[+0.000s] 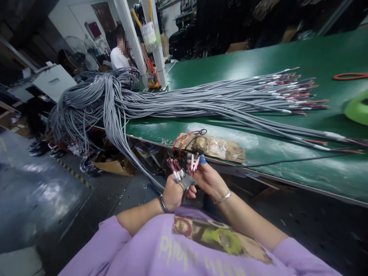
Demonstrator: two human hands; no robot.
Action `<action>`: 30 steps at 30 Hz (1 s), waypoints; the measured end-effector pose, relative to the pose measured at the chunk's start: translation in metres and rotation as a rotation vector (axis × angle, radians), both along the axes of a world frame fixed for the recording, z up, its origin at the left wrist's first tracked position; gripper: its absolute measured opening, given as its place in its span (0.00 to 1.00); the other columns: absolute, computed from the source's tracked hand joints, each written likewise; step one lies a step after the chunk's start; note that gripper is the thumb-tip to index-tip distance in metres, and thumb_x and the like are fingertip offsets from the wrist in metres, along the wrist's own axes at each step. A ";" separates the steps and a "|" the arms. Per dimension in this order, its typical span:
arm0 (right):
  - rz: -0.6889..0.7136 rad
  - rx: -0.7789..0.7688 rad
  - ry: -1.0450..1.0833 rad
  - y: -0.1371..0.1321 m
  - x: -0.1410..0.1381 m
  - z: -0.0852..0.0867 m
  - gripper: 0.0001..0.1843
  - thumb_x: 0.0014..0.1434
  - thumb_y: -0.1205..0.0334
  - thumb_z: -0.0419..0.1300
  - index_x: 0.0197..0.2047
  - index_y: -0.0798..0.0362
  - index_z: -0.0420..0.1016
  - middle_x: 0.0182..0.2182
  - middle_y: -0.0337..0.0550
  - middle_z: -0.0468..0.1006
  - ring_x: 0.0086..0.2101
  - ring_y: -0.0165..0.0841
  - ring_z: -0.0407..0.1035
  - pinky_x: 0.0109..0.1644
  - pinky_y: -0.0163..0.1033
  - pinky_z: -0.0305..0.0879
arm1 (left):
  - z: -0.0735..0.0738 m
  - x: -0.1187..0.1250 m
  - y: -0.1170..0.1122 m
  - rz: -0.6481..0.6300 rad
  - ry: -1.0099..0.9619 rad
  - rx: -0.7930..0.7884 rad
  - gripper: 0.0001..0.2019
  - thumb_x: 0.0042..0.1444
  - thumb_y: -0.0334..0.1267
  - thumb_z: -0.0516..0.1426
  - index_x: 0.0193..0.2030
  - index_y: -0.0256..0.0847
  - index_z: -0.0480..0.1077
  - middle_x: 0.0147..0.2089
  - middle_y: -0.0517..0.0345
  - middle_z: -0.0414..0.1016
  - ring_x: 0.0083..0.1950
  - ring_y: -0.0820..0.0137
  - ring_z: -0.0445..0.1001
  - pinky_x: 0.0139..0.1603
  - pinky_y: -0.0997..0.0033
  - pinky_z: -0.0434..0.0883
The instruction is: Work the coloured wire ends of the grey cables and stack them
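Cables (184,101), grey, lay in a long sheaf across a green bench (207,71), stripped ends fanned out toward its right side, coiled mass drooping off the left end. One batch, the held cables (129,155), ran down from that mass to the worker's own left hand (173,193).

Left hand: clenched on the batch near its tips, just off the bench's near edge. Coloured wire ends (174,165) and white collars stuck up above the fist; a grey strip (188,181) wrapped or lay across its fingers, could not tell which. Dark band at the wrist.

Right hand: just beside the left, thumb and fingers brought together on a pale pink clip (194,163), close to the coloured ends. Contact between clip and wires could not be made out. Blue covering (202,158) on one fingertip; silvery bracelet at the wrist.

Beyond the hands, a worn wooden block (222,149) sat at the bench edge, red and black leads at its left end. Farther right: an orange loop (349,76) and a bright green object (358,107), partly cut off. In back, a person in a white top (119,57) near a large fan (82,51).
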State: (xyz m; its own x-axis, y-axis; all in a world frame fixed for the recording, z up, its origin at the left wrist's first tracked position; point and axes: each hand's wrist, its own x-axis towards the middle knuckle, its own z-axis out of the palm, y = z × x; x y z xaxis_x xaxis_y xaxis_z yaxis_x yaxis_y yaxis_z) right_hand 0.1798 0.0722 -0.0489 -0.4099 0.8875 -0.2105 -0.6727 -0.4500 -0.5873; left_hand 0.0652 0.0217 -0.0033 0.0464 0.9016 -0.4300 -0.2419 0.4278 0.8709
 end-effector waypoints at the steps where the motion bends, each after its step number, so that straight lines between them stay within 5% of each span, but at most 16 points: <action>1: -0.034 -0.043 0.009 -0.001 -0.001 0.001 0.16 0.50 0.43 0.67 0.32 0.48 0.78 0.27 0.38 0.78 0.25 0.31 0.68 0.30 0.36 0.69 | 0.000 0.000 -0.001 -0.005 0.001 0.002 0.24 0.31 0.56 0.67 0.23 0.38 0.66 0.16 0.61 0.70 0.13 0.76 0.65 0.15 0.77 0.62; 4: -0.037 -0.093 0.040 -0.006 0.001 0.004 0.18 0.50 0.41 0.67 0.31 0.49 0.77 0.29 0.39 0.79 0.26 0.30 0.69 0.31 0.35 0.69 | -0.001 -0.002 -0.003 -0.028 0.005 0.023 0.25 0.32 0.57 0.67 0.24 0.37 0.67 0.16 0.60 0.70 0.13 0.76 0.65 0.15 0.76 0.62; 8: 0.153 0.000 -0.019 -0.012 0.013 0.008 0.26 0.42 0.37 0.69 0.31 0.53 0.78 0.26 0.41 0.77 0.25 0.29 0.67 0.29 0.34 0.65 | -0.006 -0.006 -0.008 -0.054 0.025 0.047 0.27 0.33 0.61 0.66 0.23 0.37 0.67 0.16 0.58 0.71 0.14 0.75 0.66 0.15 0.76 0.63; 12: 0.234 0.128 -0.218 -0.019 0.025 0.016 0.24 0.37 0.45 0.74 0.28 0.55 0.77 0.21 0.38 0.74 0.23 0.26 0.63 0.28 0.33 0.59 | -0.013 -0.011 -0.012 -0.072 0.055 0.070 0.28 0.34 0.63 0.65 0.22 0.37 0.67 0.17 0.56 0.72 0.15 0.74 0.68 0.16 0.76 0.64; 16: 0.209 0.250 -0.377 -0.022 0.026 0.024 0.20 0.41 0.49 0.74 0.24 0.55 0.74 0.18 0.34 0.71 0.20 0.24 0.58 0.25 0.32 0.53 | -0.013 -0.014 -0.012 -0.199 0.084 0.066 0.26 0.36 0.61 0.65 0.21 0.37 0.67 0.17 0.56 0.72 0.15 0.75 0.68 0.18 0.75 0.65; 20: 0.234 0.286 -0.442 -0.022 0.025 0.024 0.21 0.40 0.48 0.74 0.26 0.56 0.75 0.21 0.37 0.74 0.23 0.26 0.62 0.28 0.34 0.58 | -0.012 -0.015 -0.010 -0.330 0.085 0.035 0.25 0.34 0.59 0.67 0.23 0.36 0.68 0.16 0.57 0.71 0.15 0.74 0.68 0.17 0.75 0.65; 30: 0.136 0.074 -0.207 -0.021 0.032 0.016 0.21 0.42 0.45 0.73 0.26 0.55 0.77 0.19 0.35 0.69 0.21 0.25 0.59 0.26 0.33 0.61 | -0.005 -0.013 -0.009 -0.140 0.013 0.046 0.27 0.30 0.60 0.68 0.22 0.36 0.68 0.16 0.58 0.71 0.14 0.74 0.67 0.16 0.75 0.64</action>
State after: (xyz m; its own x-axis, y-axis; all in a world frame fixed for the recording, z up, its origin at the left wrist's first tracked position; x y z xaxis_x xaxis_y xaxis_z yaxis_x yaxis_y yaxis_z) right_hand 0.2121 0.0509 -0.0330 -0.4812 0.8433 -0.2392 -0.4709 -0.4788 -0.7409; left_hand 0.0519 0.0130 -0.0082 0.1679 0.9056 -0.3895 -0.1710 0.4159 0.8932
